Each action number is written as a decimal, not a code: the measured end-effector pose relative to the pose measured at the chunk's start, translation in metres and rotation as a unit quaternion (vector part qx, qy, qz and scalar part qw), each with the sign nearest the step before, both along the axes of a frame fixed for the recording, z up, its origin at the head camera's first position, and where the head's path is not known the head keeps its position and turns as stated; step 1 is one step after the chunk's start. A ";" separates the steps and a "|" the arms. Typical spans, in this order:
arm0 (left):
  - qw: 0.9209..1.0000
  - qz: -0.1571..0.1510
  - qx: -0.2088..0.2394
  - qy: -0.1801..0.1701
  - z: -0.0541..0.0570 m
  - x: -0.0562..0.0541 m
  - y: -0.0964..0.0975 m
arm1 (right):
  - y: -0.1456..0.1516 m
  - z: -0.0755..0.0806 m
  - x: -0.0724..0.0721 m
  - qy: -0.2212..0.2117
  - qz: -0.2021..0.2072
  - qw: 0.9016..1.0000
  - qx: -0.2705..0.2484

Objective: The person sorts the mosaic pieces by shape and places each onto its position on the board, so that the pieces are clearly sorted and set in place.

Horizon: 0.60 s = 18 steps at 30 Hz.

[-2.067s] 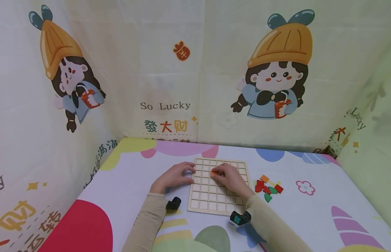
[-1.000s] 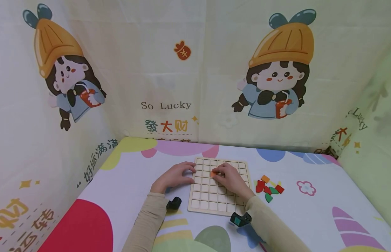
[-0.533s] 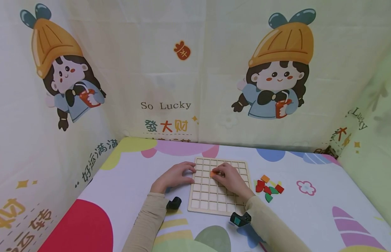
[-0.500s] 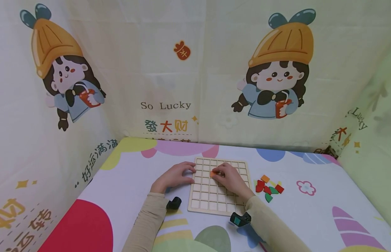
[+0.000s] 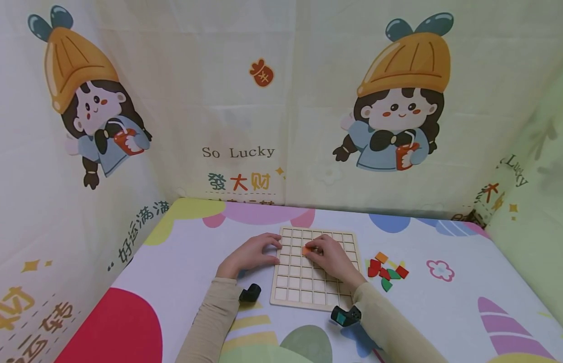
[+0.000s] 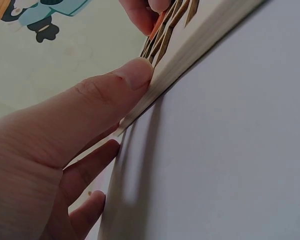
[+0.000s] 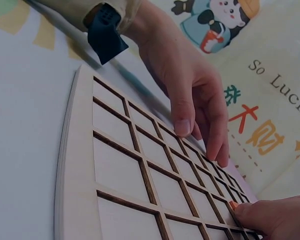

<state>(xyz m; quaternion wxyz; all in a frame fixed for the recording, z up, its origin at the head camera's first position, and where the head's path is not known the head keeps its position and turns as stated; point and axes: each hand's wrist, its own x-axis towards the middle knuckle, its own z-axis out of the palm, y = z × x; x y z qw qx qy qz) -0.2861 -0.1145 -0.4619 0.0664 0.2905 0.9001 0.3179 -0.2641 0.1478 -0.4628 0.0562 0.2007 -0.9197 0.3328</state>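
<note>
A wooden grid board (image 5: 294, 282) lies on the patterned tablecloth, its square cells bordered by raised strips. My right hand (image 5: 329, 256) pinches a small orange tile (image 5: 306, 250) between thumb and forefinger, over a cell in the upper middle of the grid. Most of that tile is hidden by the fingers; the right wrist view shows only a sliver of it. My left hand (image 5: 251, 253) rests at the board's left edge with spread, relaxed fingers. In the left wrist view its thumb (image 6: 135, 74) touches the board's rim, while its other fingers reach further along the edge.
Right of the board is a loose heap of flat pieces: an orange square (image 5: 381, 257), several red pieces (image 5: 375, 264), green ones (image 5: 387, 285) and bits of yellow (image 5: 402, 263). A printed cloth wall (image 5: 304, 126) stands behind the table. Each wrist carries a small black camera (image 5: 250, 293).
</note>
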 end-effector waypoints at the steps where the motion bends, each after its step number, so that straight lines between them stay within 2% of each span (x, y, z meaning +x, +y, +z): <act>1: 1.000 0.000 0.000 0.001 0.000 0.000 0.000 | 0.000 0.000 0.000 -0.001 -0.001 1.000 0.000; 13: 1.000 -0.001 -0.001 0.002 0.004 0.002 0.000 | 0.000 0.000 0.000 0.004 -0.003 1.000 0.001; 18: 1.000 -0.002 0.000 0.002 0.004 0.002 0.000 | 0.006 0.004 0.003 -0.002 -0.012 1.000 -0.022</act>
